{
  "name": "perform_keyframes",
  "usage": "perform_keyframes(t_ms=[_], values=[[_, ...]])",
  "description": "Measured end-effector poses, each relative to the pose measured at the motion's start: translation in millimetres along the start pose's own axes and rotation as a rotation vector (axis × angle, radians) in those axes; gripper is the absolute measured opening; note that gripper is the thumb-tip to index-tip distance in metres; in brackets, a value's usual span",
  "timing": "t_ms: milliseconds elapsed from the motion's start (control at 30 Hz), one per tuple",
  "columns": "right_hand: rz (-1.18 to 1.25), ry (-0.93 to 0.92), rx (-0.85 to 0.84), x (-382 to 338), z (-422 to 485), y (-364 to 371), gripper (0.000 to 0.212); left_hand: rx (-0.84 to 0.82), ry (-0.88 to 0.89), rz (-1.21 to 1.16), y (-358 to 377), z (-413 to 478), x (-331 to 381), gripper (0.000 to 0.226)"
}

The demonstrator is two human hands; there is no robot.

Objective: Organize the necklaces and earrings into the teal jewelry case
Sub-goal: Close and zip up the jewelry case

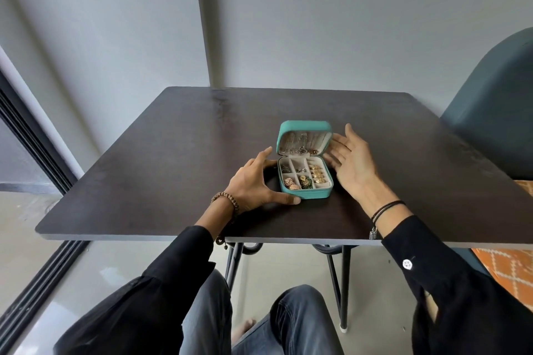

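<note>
**Desk:** What does the frame show, widest first?

**Photographer:** A dark counter (144, 181) against a grey wall, bare but for one thing: the teal case (305, 164), near the middle, lid up. A seated person in black sleeves frames it with both hands.

**Desk:** The hands?

**Photographer:** The left hand (253, 186) cups the case's left side, thumb against its near corner, steadying rather than gripping anything. The right hand (350, 160) hangs slack and empty just beside the right edge, palm turned inward.

**Desk:** How far along?

**Photographer:** Nearly finished, I'd judge. Necklaces (302, 143) appear to hang inside the lid, though they are too small to be sure. Earrings (315, 174) fill the tray compartments. Nothing loose lies on the counter. Closing the lid looks like what's left.

**Desk:** Orientation?

**Photographer:** Hinge away from the person, opening toward them; its longer run goes near to far, turned slightly.
</note>
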State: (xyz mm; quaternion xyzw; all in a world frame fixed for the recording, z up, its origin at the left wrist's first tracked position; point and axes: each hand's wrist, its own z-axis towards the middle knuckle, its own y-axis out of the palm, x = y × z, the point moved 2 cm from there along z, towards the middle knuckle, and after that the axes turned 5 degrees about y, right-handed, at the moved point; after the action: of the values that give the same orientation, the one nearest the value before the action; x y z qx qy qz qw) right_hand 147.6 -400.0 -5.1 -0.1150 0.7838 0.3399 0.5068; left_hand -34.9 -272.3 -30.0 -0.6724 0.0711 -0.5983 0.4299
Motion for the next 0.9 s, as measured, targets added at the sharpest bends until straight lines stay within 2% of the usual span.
perform_keyframes(t_ms=[100,200,333,533,633,767,900], values=[[-0.043,0.001,-0.011,1,-8,-4,0.031,-0.014,0.003,0.005,-1,-2,0,0.139],[-0.163,-0.083,-0.019,5,-13,-8,0.020,-0.014,0.022,0.012,-3,-5,2,0.132],[-0.425,-0.237,-0.058,2,-18,-10,0.034,0.019,0.025,0.023,-2,-9,2,0.133],[-1.006,-0.327,-0.118,0,-21,14,0.040,0.069,0.026,0.033,-1,-15,-2,0.134],[-1.338,-0.352,-0.014,4,-21,39,0.046,0.084,0.023,0.031,-2,-16,-2,0.132],[-1.699,-0.308,0.129,9,-16,71,0.074,0.095,0.032,0.033,-2,-16,0,0.127],[-1.769,-0.250,0.163,16,-13,93,0.048,0.110,0.035,0.031,-2,-15,-2,0.129]])
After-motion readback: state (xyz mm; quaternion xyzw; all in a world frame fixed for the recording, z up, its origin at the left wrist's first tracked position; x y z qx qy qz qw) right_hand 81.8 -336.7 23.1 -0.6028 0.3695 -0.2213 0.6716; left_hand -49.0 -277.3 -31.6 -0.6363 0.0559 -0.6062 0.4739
